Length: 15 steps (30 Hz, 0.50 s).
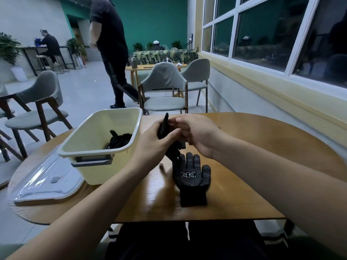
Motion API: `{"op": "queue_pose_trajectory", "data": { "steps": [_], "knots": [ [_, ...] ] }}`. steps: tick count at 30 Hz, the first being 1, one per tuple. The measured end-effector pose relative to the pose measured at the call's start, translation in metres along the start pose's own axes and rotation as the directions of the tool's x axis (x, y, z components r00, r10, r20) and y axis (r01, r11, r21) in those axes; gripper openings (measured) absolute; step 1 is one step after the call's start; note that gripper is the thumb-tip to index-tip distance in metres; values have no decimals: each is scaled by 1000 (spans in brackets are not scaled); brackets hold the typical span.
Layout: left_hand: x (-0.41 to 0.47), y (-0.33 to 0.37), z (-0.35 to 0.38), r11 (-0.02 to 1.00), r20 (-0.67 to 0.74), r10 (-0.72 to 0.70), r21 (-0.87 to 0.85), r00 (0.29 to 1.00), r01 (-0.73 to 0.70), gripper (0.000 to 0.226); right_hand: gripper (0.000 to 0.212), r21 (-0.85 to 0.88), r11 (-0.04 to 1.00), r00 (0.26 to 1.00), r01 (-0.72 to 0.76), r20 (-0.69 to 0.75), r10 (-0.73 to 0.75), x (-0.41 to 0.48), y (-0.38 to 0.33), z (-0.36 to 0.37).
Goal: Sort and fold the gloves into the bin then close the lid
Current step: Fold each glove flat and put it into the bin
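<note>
A black dotted glove [192, 180] lies flat on the wooden table [262, 147], fingers pointing away from me. Just above it my left hand [155, 145] and my right hand [199, 134] both grip a second black glove [165, 126], which is bunched between them and hangs down toward the flat one. To the left stands the cream bin [90, 145] with its top open; black gloves [119, 139] lie inside on its bottom. The clear lid [47, 181] rests flat on the table in front of the bin.
Grey chairs [165, 87] stand beyond the table's far edge, another chair [37, 109] at the left. A person in black [110, 49] walks across the floor behind the bin. A window wall runs along the right.
</note>
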<state>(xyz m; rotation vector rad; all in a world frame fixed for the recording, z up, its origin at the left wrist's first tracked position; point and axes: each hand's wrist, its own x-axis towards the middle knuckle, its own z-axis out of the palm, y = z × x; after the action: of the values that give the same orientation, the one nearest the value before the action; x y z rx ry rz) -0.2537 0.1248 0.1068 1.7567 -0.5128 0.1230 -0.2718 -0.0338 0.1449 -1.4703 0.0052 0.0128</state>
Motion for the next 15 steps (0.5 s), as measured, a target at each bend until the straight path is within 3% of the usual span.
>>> {"op": "queue_pose_trajectory", "data": {
  "steps": [3, 6, 9, 12, 15],
  "knots": [
    [6, -6, -4, 997, -18, 35, 76, 999, -34, 17, 29, 47, 999, 999, -15, 29, 13, -3, -2, -5],
    [11, -6, -9, 987, -65, 34, 157, 997, -24, 22, 27, 56, 998, 1000, 2, 3, -2, -8, 1, -8],
    [17, 1, -13, 991, 57, 8, 136, 998, -16, 30, 31, -5, 1000, 999, 7, -45, -7, -12, 12, -10],
    [24, 8, -12, 955, 59, 121, 266, 991, -133, 23, 52, -6, 996, 996, -84, 30, 84, -13, 22, -12],
    [29, 15, -9, 857, 121, 270, 423, 955, -295, 20, 92, 79, 967, 954, -242, 200, 223, -9, 30, -16]
  ]
}}
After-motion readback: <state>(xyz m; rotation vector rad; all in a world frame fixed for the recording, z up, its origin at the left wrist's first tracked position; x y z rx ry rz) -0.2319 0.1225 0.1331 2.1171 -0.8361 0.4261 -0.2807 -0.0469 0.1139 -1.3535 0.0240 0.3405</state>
